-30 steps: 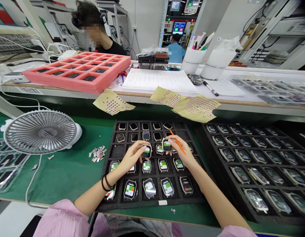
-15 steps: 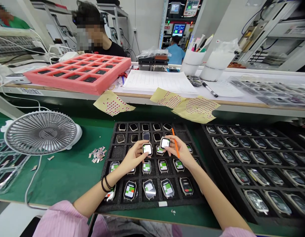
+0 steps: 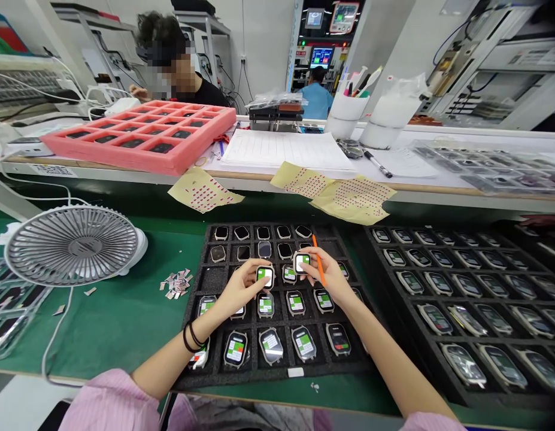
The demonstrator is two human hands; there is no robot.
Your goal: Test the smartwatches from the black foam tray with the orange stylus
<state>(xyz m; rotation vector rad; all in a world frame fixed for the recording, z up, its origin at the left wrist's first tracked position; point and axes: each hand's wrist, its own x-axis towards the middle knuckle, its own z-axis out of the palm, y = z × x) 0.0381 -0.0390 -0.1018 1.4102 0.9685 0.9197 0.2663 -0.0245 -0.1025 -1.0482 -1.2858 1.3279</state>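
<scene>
Left hand (image 3: 239,287): we grip a smartwatch (image 3: 265,276) between thumb and fingers, closed on its edges, its screen lit white and green.

Right hand (image 3: 326,274): we pinch a second watch (image 3: 302,262) at the fingertips, with an orange stylus (image 3: 319,266) lying through the hand, its tip pointing up.

Between hands: the two watches are close together but not touching, both raised above the middle of the tray.

Tray: a black foam tray (image 3: 241,378) lies under both hands, with watches in rows of cells; the far rows are dark-faced and the near rows show green labels.

Right of tray: a second foam tray (image 3: 389,287) sits just beside it, full of film-covered watches.

Surface: a green mat (image 3: 111,323) carries both trays.

Left of tray: a small fan (image 3: 73,245) stands on the mat, with loose foil scraps (image 3: 175,284) between it and the tray.

Ahead: yellow sheets (image 3: 204,190) dotted with red stickers lie on the bench edge, near a pink foam tray (image 3: 138,161) and paper forms (image 3: 286,149).

Across: a co-worker (image 3: 182,84) in black sits facing us.
</scene>
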